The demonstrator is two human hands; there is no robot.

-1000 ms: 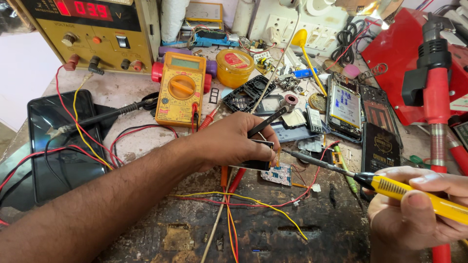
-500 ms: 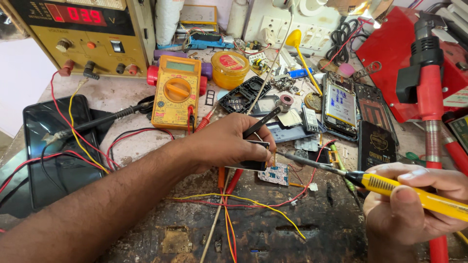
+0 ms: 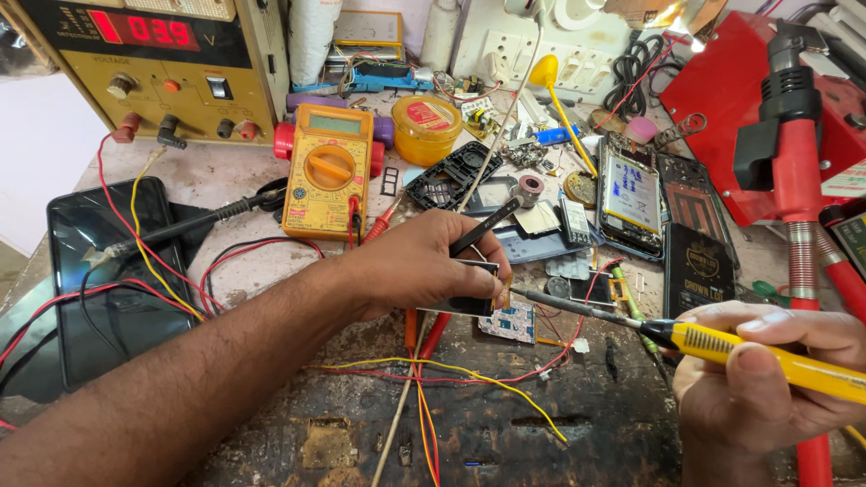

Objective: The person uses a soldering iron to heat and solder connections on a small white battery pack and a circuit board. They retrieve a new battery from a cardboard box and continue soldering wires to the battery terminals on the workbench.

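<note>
Iron point(image 3: 758, 353) gripped in right hand point(image 3: 767, 388), tip at board point(image 3: 508, 320); left hand point(image 3: 424, 271) clamps tweezers point(image 3: 483, 227). Keep both steady, touch briefly.

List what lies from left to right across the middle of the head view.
Black phone → yellow multimeter → left hand → small circuit board → soldering iron in the right hand.
</note>
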